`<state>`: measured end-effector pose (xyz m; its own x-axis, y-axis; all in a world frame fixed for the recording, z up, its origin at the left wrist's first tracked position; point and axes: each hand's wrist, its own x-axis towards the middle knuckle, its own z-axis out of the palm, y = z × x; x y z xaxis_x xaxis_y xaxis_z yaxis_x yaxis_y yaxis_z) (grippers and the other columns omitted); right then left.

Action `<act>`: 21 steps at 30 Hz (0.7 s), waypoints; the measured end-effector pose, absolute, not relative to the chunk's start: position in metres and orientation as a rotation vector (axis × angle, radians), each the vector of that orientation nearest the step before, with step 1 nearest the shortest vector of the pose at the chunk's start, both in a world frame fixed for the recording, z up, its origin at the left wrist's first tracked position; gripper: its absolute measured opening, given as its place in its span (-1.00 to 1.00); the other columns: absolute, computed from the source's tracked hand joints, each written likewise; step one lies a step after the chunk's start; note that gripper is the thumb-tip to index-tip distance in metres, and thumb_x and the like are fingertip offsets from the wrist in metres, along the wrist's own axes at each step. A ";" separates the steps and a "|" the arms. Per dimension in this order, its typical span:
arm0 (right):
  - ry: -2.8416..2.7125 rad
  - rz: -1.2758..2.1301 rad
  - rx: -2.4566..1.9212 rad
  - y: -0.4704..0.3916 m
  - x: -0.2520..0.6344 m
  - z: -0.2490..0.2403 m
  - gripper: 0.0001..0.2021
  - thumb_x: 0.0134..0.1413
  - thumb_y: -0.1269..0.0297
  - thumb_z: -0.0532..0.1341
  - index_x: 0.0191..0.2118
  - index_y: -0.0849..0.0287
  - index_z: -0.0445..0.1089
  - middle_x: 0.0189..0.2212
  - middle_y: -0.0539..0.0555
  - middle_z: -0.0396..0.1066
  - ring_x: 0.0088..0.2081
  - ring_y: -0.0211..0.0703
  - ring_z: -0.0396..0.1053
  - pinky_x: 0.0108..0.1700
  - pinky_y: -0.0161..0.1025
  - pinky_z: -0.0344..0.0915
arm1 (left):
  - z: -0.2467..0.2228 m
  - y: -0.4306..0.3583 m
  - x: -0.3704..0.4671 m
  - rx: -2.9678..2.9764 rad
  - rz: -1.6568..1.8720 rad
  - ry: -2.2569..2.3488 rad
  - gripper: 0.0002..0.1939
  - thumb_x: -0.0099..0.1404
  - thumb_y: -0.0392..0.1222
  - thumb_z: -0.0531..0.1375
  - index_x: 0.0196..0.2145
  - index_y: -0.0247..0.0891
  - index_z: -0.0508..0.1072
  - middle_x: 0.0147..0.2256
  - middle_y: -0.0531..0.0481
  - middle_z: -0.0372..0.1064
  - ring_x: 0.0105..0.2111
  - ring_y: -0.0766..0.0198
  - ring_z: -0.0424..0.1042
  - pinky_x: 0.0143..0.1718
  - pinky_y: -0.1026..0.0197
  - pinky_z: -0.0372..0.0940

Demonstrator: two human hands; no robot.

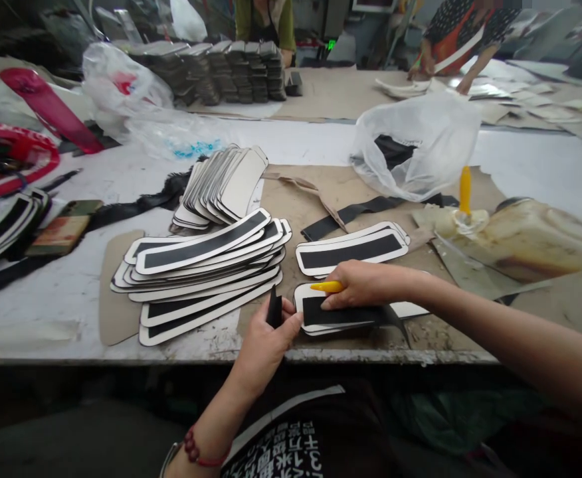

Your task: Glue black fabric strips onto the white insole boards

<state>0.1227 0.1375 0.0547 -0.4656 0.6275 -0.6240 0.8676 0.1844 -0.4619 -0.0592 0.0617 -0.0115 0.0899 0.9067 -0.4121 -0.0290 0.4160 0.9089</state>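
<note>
My right hand (363,284) is closed around a yellow-handled tool (327,286), its fingers pressing on a black strip (341,313) that lies on a white curved panel (301,294) near the table's front edge. Just left of that panel, my left hand (271,338) grips a folded black piece (274,309) between thumb and fingers, its thumb close to the panel's left end. Behind my right hand lie more white panels with a black strip (353,252). A fanned pile of such panels (204,249) sits to the left.
Behind the pile stand plain white pieces (224,182). A plastic bag (420,143), a glue container (535,239) with a yellow handle (465,190) and a phone (64,228) surround the work. Two people are across the table (321,126).
</note>
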 end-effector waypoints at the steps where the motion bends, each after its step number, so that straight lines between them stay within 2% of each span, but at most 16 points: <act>1: 2.172 -1.148 1.412 0.139 0.121 0.054 -0.76 -0.02 0.12 0.20 -0.47 0.21 0.40 -0.65 -0.07 0.21 -0.56 -0.28 0.14 -0.53 -0.33 0.00 | -0.011 0.062 -0.059 0.882 0.855 1.279 -0.72 0.07 -0.05 0.27 -0.41 -0.24 0.26 -0.60 0.20 0.13 -0.63 0.46 0.09 -0.61 0.37 0.04; 6: 2.205 -1.102 1.376 0.146 0.117 0.051 -0.77 -0.01 0.14 0.19 -0.46 0.22 0.41 -0.65 -0.06 0.22 -0.57 -0.28 0.14 -0.54 -0.34 0.00 | -0.014 0.063 -0.059 0.827 0.838 1.258 -0.69 0.05 -0.05 0.28 -0.39 -0.23 0.24 -0.60 0.21 0.11 -0.64 0.46 0.09 -0.63 0.38 0.02; 14: 2.261 -0.948 1.314 0.148 0.115 0.047 -0.74 0.00 0.13 0.19 -0.36 0.24 0.49 -0.56 0.04 0.38 -0.56 -0.25 0.20 -0.52 -0.34 0.01 | -0.010 0.063 -0.058 0.804 0.850 1.260 -0.68 0.02 -0.05 0.30 -0.38 -0.23 0.27 -0.61 0.21 0.11 -0.65 0.45 0.07 -0.63 0.37 0.01; 21: 2.321 -0.902 1.298 0.147 0.114 0.044 -0.73 -0.02 0.13 0.19 -0.34 0.23 0.50 -0.53 0.08 0.43 -0.53 -0.21 0.27 -0.53 -0.33 0.02 | -0.012 0.066 -0.053 0.935 0.872 1.440 -0.67 0.02 0.01 0.30 -0.43 -0.22 0.28 -0.61 0.21 0.10 -0.62 0.43 0.07 -0.59 0.35 0.03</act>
<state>0.1141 0.1467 0.0437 -0.5295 0.6378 -0.5594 0.8481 0.3838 -0.3653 -0.0529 0.0660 -0.0119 -0.0294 0.9139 -0.4050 0.0647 0.4060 0.9116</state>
